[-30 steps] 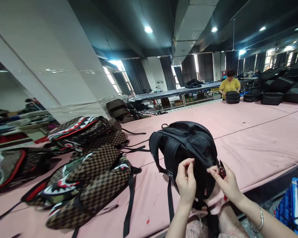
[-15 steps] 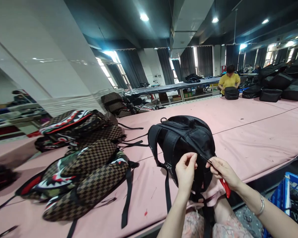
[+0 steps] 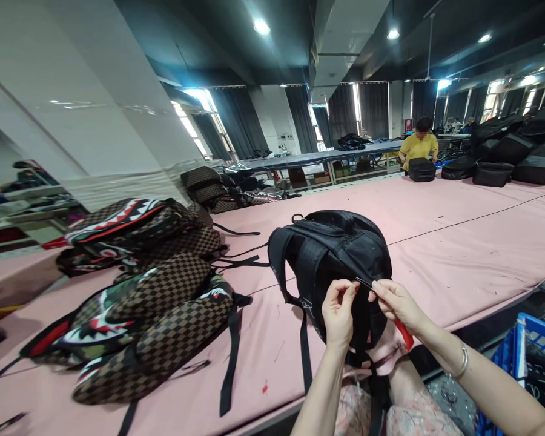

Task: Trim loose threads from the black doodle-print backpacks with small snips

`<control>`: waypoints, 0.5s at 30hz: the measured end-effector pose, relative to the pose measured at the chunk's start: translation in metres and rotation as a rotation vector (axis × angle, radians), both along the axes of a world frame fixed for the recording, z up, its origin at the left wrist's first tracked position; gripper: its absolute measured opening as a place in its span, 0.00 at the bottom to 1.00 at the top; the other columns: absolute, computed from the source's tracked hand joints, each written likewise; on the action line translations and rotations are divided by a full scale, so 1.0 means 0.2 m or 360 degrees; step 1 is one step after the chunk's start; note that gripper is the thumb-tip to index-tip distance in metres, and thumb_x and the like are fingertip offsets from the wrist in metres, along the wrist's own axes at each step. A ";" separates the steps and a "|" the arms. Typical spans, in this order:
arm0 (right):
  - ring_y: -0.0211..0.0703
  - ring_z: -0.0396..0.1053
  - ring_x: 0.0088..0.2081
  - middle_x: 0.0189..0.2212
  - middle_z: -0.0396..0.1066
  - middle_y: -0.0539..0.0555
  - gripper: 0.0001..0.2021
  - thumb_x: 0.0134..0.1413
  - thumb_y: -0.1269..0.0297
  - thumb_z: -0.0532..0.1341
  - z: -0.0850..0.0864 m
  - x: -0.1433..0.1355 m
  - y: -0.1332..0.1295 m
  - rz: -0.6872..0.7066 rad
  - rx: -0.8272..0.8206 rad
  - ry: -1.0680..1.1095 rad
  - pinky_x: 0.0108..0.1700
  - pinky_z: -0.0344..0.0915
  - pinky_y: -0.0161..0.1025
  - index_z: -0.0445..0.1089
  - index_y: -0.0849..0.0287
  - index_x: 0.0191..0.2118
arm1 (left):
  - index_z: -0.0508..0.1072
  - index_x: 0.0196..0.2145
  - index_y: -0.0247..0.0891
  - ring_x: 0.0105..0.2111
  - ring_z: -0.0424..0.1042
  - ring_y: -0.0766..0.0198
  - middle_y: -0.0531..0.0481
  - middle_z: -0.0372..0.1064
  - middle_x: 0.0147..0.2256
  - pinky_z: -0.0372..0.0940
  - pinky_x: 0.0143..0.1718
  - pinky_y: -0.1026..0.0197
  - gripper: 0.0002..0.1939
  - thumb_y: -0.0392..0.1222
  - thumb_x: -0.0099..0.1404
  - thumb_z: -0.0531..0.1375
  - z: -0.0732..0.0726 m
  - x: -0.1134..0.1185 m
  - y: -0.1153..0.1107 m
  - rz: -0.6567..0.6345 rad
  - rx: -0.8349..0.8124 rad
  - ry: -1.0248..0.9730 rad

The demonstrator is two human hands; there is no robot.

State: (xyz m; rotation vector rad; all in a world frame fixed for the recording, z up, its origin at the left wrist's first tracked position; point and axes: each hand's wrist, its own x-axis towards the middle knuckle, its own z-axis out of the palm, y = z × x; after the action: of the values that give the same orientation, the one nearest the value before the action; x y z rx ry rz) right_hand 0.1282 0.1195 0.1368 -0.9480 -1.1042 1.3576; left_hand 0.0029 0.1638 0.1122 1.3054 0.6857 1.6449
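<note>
A black backpack [image 3: 345, 248] stands on the pink-covered table in front of me, its straps towards the left. My left hand [image 3: 339, 312] is closed in a pinch at the bag's near side; whatever lies between the fingertips is too small to make out. Close beside it, my right hand [image 3: 397, 303] grips a thin dark piece [image 3: 364, 283] that reaches towards the left fingertips. Whether this piece belongs to the bag I cannot tell. From under the right palm sticks out a red object [image 3: 404, 334], mostly hidden by the hand.
Checkered backpacks with shark-mouth prints [image 3: 149, 327] lie on the pink table [image 3: 472, 242] at left. A blue crate [image 3: 520, 345] stands low at right. Across the table, a person in yellow [image 3: 418, 147] handles a black bag [image 3: 421, 170] beside piled black bags [image 3: 538, 160].
My right hand has moved left and slightly up, bringing the thin dark piece to my left fingertips. My left hand stays nearly in place. The backpack has hardly moved.
</note>
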 end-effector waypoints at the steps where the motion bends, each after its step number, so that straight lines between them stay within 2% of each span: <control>1: 0.25 0.37 0.13 0.11 0.43 0.37 0.21 0.47 0.44 0.58 0.00 0.00 0.00 -0.0009 -0.0003 -0.0018 0.14 0.34 0.28 0.62 0.61 0.27 | 0.69 0.26 0.37 0.30 0.66 0.68 0.54 0.64 0.26 0.63 0.36 0.65 0.06 0.42 0.56 0.61 -0.01 0.00 0.00 -0.0018 0.0014 0.0002; 11: 0.25 0.37 0.12 0.11 0.44 0.37 0.21 0.47 0.44 0.57 0.02 -0.02 0.03 -0.0106 0.0045 -0.0093 0.14 0.34 0.28 0.61 0.60 0.26 | 0.69 0.27 0.38 0.33 0.68 0.66 0.53 0.64 0.28 0.63 0.39 0.62 0.05 0.41 0.58 0.60 -0.03 -0.01 0.02 -0.0039 0.0087 0.0101; 15: 0.25 0.37 0.13 0.12 0.43 0.38 0.20 0.48 0.46 0.58 0.02 -0.01 0.02 -0.0056 0.0069 0.0006 0.15 0.33 0.28 0.61 0.60 0.26 | 0.69 0.27 0.37 0.36 0.70 0.61 0.50 0.69 0.28 0.64 0.40 0.59 0.08 0.44 0.59 0.58 0.02 -0.04 -0.03 -0.0075 0.0057 0.0225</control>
State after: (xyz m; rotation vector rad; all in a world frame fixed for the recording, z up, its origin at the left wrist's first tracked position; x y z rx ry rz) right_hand 0.1267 0.1241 0.1403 -0.9287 -1.1050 1.3013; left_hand -0.0059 0.1585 0.1159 1.4631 0.7065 1.5440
